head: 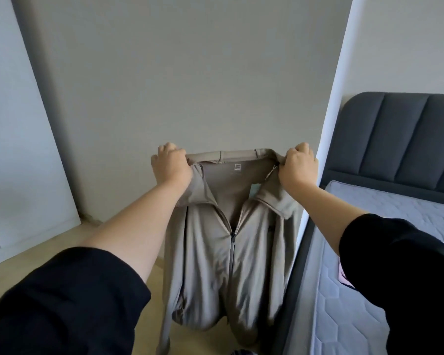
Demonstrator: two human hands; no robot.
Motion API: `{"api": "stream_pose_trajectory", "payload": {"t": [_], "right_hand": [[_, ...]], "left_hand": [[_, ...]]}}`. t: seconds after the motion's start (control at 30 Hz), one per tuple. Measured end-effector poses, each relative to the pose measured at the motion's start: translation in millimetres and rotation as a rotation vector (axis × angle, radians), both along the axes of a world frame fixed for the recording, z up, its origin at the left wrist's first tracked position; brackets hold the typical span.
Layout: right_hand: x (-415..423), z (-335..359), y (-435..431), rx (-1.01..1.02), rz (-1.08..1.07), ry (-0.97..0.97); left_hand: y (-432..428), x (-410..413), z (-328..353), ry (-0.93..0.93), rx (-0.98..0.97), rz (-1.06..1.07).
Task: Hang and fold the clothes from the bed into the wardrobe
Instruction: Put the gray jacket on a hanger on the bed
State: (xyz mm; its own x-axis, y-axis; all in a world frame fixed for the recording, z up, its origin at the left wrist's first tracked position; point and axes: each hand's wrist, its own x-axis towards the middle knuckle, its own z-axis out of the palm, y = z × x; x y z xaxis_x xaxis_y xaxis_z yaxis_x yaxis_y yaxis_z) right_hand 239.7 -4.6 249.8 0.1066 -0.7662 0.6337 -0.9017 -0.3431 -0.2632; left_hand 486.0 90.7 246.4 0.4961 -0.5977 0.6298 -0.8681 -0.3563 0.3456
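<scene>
A taupe zip-up jacket [215, 265] hangs in the air in front of the person, held up by its shoulders, front facing the camera. The left hand [171, 166] grips the collar seam on one side and the right hand [297, 167] grips the other; the fingers [168, 148] of both are curled tight over bunched cloth, so the neckline is stretched taut between them, with a small white label [238, 167] showing inside. The zipper [232, 242] is closed from the chest downward and open above it. The hem sags near the light wooden floor [75, 239], and one sleeve trails lower at the left, close to the bottom edge of the view. Behind the jacket stands a plain grey wall [190, 73] with open floor to its left, bounded by a tilted white panel [16, 149], possibly a wardrobe door. Just right of the jacket a white vertical edge [336, 98] runs down, and beyond it lies the bed [385, 226], its quilted mattress bare near the dark padded headboard [400, 139]. Both forearms reach out from black sleeves [69, 303].
</scene>
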Motion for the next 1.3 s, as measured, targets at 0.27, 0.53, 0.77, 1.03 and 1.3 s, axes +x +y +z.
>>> {"api": "stream_pose_trajectory", "payload": {"t": [0.27, 0.53, 0.77, 1.03, 1.3], "right_hand": [[-15.0, 25.1, 19.7, 0.076, 0.032, -0.480], [-52.5, 96.2, 53.0, -0.175, 0.042, -0.576], [-120.0, 176.0, 105.5, -0.410, 0.084, -0.588], [-212.6, 245.9, 166.8, -0.581, -0.010, -0.584], [-262.7, 175.5, 140.7, -0.506, -0.175, -0.291]], "left_hand": [[-1.9, -30.7, 21.5, 0.197, -0.238, -0.065], [22.4, -73.2, 93.1, 0.185, -0.417, -0.140], [62.7, -145.3, 178.0, 0.163, -0.612, -0.261], [96.6, -225.7, 247.2, 0.153, -0.755, -0.405], [47.2, -276.6, 160.2, 0.133, -0.517, -0.443]]}}
